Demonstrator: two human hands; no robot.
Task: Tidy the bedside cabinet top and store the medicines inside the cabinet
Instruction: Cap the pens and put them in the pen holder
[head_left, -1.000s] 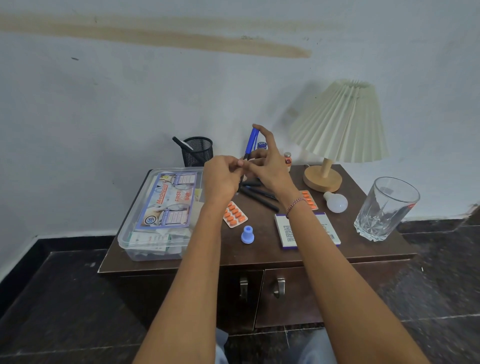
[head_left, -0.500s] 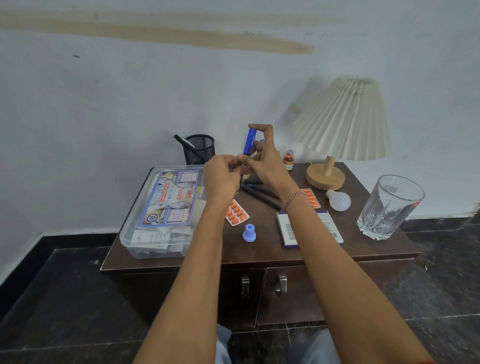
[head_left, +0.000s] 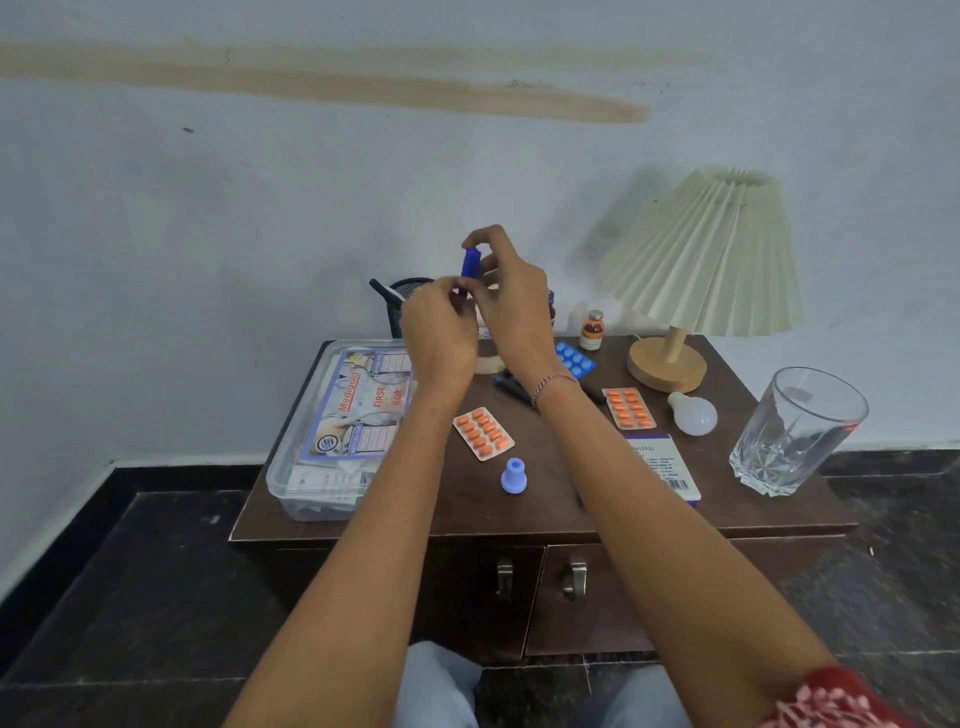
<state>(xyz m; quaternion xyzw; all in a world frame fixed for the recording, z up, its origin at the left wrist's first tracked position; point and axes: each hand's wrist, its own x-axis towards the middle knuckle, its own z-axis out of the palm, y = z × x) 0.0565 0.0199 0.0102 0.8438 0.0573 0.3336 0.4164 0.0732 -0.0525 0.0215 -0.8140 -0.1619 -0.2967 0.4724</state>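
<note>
The cabinet top (head_left: 550, 499) carries one orange blister pack (head_left: 483, 434) mid-top, with a second orange blister pack (head_left: 629, 408) and one blue blister pack (head_left: 575, 358) further right. One vial (head_left: 592, 330) is at the back edge, one white medicine box (head_left: 665, 467) near the front edge, and one first-aid box (head_left: 343, 426) along the left edge. One lamp (head_left: 696, 270), one bulb (head_left: 693, 414) and one glass (head_left: 795, 431) occupy the right side. Both hands are raised over the back edge: the left hand (head_left: 439, 332) pinches the lower end of one blue pen (head_left: 470, 262), the right hand (head_left: 511, 306) pinches its top. Pale wall (head_left: 260, 208), dark tiled floor (head_left: 130, 597)

We are finding open room along the cabinet top (head_left: 467, 506) front edge; first aid box (head_left: 332, 431), lamp (head_left: 701, 254) and glass (head_left: 795, 431) are flanking it.
</note>
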